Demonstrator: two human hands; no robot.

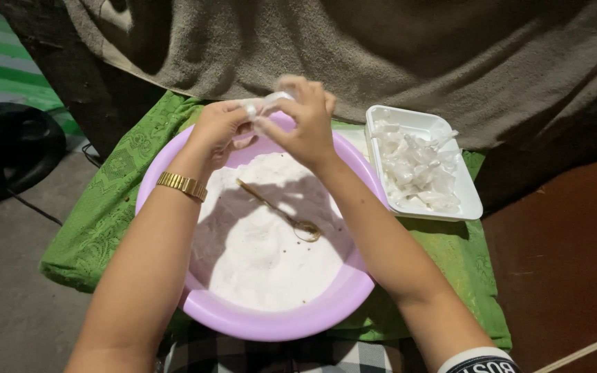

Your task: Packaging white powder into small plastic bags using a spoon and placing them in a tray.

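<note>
Both hands are meeting above the far rim of the lilac basin (174,155) — the left hand (219,128) and right hand (305,121) are pinching a small clear packet (260,105) between pressed fingertips. A gold spoon (281,211) is lying in the white powder (264,255); a white tray (475,204) of filled packets is sitting just beside — on green cloth (98,214).

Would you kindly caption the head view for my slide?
Both hands, left and right, pinch a small clear plastic packet above a round lilac plastic basin of white powder.
</note>
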